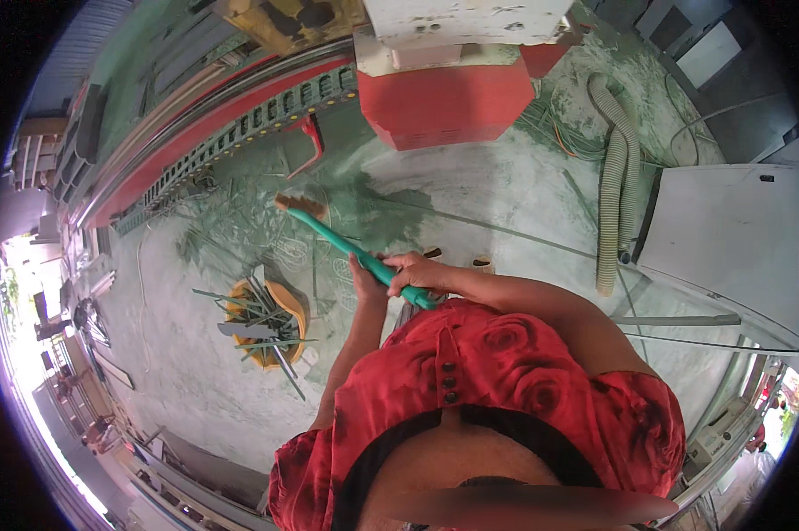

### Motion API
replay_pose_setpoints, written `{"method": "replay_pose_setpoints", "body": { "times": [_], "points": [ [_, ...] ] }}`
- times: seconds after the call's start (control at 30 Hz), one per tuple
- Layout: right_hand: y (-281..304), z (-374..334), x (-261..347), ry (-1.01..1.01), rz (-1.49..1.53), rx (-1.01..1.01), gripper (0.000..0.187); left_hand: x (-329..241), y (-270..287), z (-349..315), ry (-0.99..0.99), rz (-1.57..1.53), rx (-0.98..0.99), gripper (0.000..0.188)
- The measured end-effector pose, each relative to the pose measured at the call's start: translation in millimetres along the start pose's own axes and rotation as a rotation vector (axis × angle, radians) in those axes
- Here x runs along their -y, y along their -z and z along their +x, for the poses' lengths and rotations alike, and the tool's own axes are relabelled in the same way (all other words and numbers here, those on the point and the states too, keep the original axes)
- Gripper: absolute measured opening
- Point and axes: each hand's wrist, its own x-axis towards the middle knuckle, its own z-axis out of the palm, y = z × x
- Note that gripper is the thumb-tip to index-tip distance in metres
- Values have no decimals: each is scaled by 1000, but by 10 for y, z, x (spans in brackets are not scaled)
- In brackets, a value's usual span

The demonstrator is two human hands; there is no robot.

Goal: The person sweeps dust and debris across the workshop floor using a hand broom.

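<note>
A broom with a green handle point(328, 234) slants across the floor in front of me, its brown bristle head point(283, 203) at the far left end. My left hand point(366, 280) is wrapped round the handle lower down. Closer to my body, my right hand point(412, 273) grips the same handle near its top end. The bristles are beside a spread of dust and thin scrap strips point(227, 208) on the dusty floor. To the left of my left hand stands a yellow container point(298, 310) filled with long, thin offcuts.
A red and white machine point(443, 102) stands ahead, with a long red rail and cable chain point(240, 128) running left. A red bracket point(312, 142) juts over the floor. On the right are a ribbed hose point(613, 203) and a white cabinet point(727, 221).
</note>
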Motion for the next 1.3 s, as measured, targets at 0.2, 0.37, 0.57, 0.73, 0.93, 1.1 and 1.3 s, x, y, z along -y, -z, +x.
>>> {"method": "replay_pose_setpoints", "body": {
  "times": [0.2, 0.37, 0.57, 0.73, 0.93, 1.1, 1.3],
  "points": [
    [334, -126, 2, -260, -138, -100, 50, -458, 456, 152, 13, 50, -121, 19],
    [1285, -798, -623, -240, -427, -659, 24, -560, 822, 154, 53, 114, -145, 19],
    [1729, -1827, -1198, -428, -386, -952, 24, -652, 908, 237, 108, 33, -152, 20],
    [1623, -1973, -1160, -512, -316, -1028, 24, -671, 812, 242, 95, 16, -201, 23],
    [1498, -1645, -1146, -340, -288, -1014, 48, -682, 947, 353, 87, 147, -94, 30],
    [1411, -1503, -927, -311, -365, -917, 56, -641, 1011, 408, 79, 77, -113, 29],
    [1565, -1655, -888, -398, -337, -950, 53, -582, 682, 307, -23, -73, -250, 25]
  ]
}}
